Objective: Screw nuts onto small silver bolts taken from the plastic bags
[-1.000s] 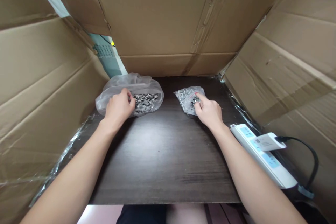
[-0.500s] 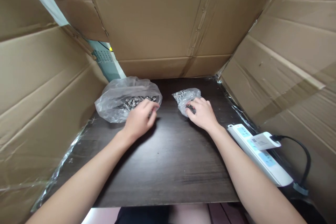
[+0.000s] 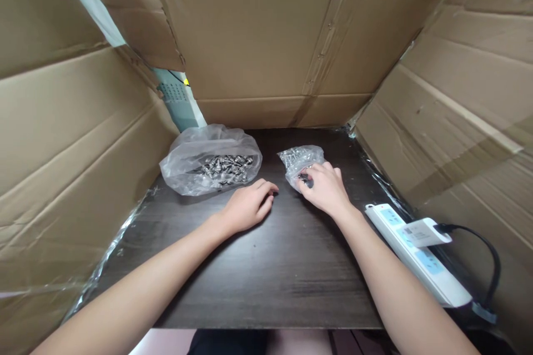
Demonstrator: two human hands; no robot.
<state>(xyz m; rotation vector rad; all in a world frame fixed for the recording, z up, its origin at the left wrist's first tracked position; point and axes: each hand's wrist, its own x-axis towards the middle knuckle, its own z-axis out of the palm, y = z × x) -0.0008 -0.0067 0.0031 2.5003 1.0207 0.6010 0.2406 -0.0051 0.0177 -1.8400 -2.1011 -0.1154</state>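
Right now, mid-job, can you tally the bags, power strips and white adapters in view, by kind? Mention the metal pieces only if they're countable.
Large bag and small bag, both see-through plastic: 2
Power strip: 1
White adapter on the strip: 1
Total: 4
Metal pieces overlap too much to count.

Table (image 3: 270, 288): bag (image 3: 179, 169), left, screws (image 3: 229, 168) inside; second bag (image 3: 292, 172), right of it; power strip (image 3: 443, 285), farther right; cardboard (image 3: 266, 39) behind.
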